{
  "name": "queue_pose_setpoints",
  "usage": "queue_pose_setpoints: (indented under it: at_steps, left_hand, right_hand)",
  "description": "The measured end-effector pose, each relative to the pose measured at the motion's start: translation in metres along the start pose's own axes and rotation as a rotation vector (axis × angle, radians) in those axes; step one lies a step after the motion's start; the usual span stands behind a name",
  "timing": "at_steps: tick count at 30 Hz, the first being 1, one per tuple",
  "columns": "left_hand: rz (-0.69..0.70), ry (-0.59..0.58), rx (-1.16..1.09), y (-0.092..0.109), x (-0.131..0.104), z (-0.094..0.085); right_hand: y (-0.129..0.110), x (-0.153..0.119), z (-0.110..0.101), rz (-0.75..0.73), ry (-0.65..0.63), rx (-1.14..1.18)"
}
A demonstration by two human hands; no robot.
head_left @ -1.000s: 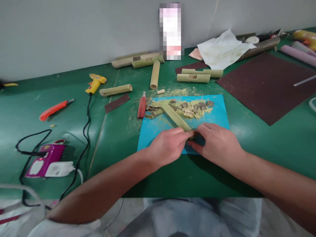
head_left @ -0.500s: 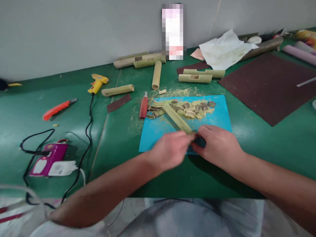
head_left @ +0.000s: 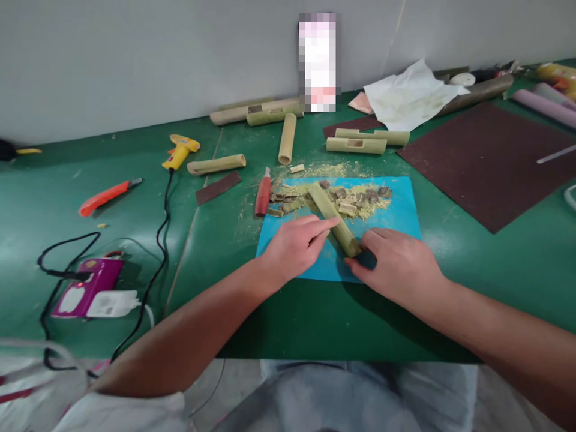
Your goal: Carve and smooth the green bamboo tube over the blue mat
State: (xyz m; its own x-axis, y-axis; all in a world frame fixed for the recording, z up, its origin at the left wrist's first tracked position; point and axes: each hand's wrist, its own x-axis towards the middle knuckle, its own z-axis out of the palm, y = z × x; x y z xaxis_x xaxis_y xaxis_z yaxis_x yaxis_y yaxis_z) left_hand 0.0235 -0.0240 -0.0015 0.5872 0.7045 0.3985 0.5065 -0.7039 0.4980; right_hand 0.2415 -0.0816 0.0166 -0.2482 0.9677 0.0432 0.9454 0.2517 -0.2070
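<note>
A pale green bamboo tube [head_left: 332, 215] lies slantwise over a blue sheet [head_left: 407, 210], its near end towards me. My right hand [head_left: 396, 261] is closed on that near end between thumb and fingers. My left hand [head_left: 299, 243] is at the tube's left side, index finger stretched out and its tip on the tube, the other fingers loosely bent. Its thumb is hidden. Bamboo chips and shavings [head_left: 355, 201] are heaped beyond the tube. A red-handled knife [head_left: 263, 195] lies by the sheet's left edge.
More bamboo tubes [head_left: 355, 145] lie farther back. On the left are a yellow glue gun [head_left: 179, 151], an orange cutter [head_left: 108, 197] and a purple power strip [head_left: 92, 288] with cables. A large brown sheet [head_left: 490, 162] covers the right. A phone [head_left: 317, 63] leans on the wall.
My left hand has moved away from the tube's near end, to the left and up along its side. The tube's far end has shifted slightly right. My right hand stays at the near end.
</note>
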Motion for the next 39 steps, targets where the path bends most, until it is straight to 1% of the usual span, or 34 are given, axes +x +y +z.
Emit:
queue_pose_setpoints:
  at_steps: [9, 13, 18, 22, 27, 30, 32, 33, 35, 37, 39]
  left_hand:
    - [0.017, -0.028, 0.043, -0.003, -0.001, 0.003]
    - [0.024, -0.004, 0.041, -0.003, -0.001, 0.002]
    - [-0.029, 0.058, 0.059, -0.009, 0.002, -0.004]
    - [-0.090, 0.103, 0.055, -0.016, 0.004, -0.007]
    - [-0.122, 0.101, 0.024, -0.021, 0.004, -0.008]
    - [-0.153, 0.097, -0.015, -0.020, 0.005, -0.009]
    - [-0.237, 0.106, -0.108, -0.016, 0.006, -0.010]
    - [-0.314, 0.105, -0.197, -0.013, 0.007, -0.011]
    - [-0.521, 0.099, -0.472, -0.009, 0.010, -0.014]
    - [-0.723, 0.097, -0.808, -0.007, 0.014, -0.018]
    - [-0.845, 0.111, -1.082, -0.008, 0.018, -0.022]
  right_hand:
    - [0.002, 0.000, 0.003, -0.032, 0.008, 0.011]
    - [0.002, 0.000, 0.001, -0.025, 0.007, -0.009]
    - [0.002, 0.001, -0.003, -0.006, 0.010, -0.068]
    - [0.003, 0.001, -0.005, 0.002, -0.007, -0.054]
    - [0.003, 0.000, -0.003, -0.024, 0.013, -0.037]
    - [0.005, -0.001, -0.001, -0.060, 0.041, -0.045]
    - [0.006, -0.001, -0.001, -0.073, 0.070, -0.053]
    - [0.007, -0.001, -0.002, -0.076, 0.080, -0.057]
    - [0.007, -0.001, -0.003, -0.076, 0.083, -0.064]
    - [0.006, -0.001, -0.004, -0.068, 0.065, -0.065]
    - [0.006, -0.001, -0.004, -0.061, 0.043, -0.053]
